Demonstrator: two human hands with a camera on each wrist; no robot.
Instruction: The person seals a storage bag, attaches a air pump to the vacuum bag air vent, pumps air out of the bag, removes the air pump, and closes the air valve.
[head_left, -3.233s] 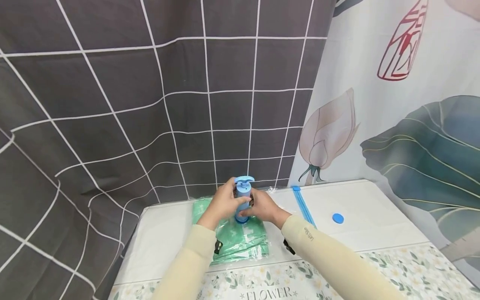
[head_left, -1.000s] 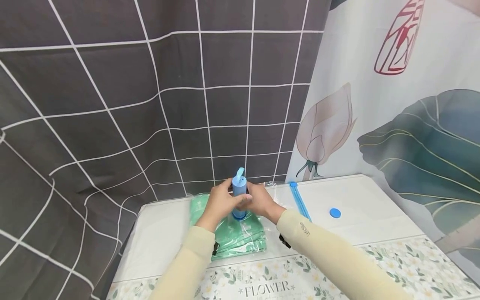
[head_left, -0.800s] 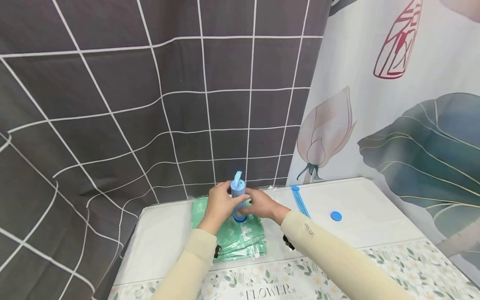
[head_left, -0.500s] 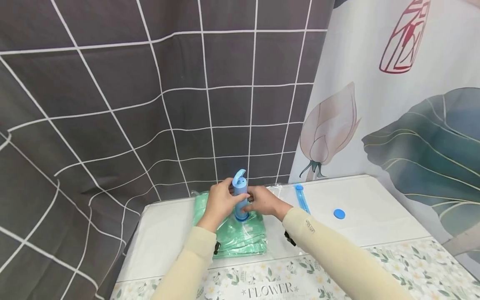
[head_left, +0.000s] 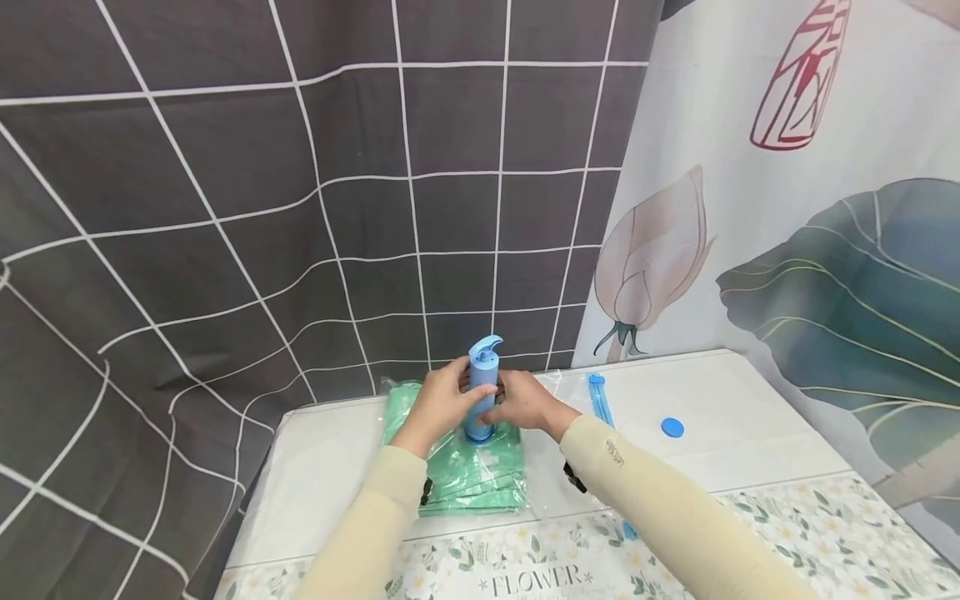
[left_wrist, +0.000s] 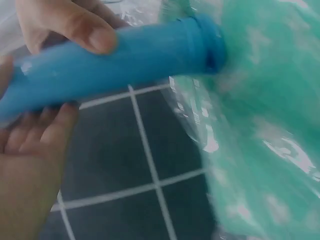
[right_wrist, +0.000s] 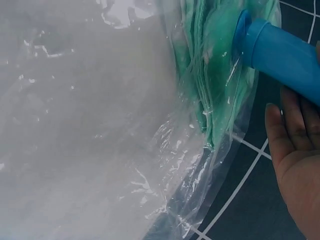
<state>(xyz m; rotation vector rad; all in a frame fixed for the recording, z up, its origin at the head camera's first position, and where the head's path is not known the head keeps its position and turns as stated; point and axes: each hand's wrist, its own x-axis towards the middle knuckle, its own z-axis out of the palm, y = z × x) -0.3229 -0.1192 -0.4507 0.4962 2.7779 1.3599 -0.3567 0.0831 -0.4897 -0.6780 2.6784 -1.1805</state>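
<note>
A blue hand pump (head_left: 482, 379) with a curved top handle (head_left: 487, 346) stands nearly upright on a clear plastic storage bag (head_left: 555, 475). Folded green fabric (head_left: 472, 479) with pale spots lies inside the bag under the pump. My left hand (head_left: 441, 407) holds the barrel from the left, its thumb across the front. From the right, my right hand (head_left: 525, 402) grips the barrel too, its thumb on the blue surface in the left wrist view. The pump's collar (right_wrist: 245, 37) meets the plastic over the fabric. Part of each hand's fingers is hidden behind the barrel.
Right of the bag's fabric runs its blue zip strip (head_left: 600, 400), partly hidden by my right forearm. A round blue cap (head_left: 672, 427) lies farther right on the white table cover (head_left: 735, 400). A dark grid-patterned curtain (head_left: 360, 208) hangs behind the table.
The pump has turned about its upright axis, so its top handle faces a different way. The zip strip has shifted, and a small blue piece now shows below my right forearm.
</note>
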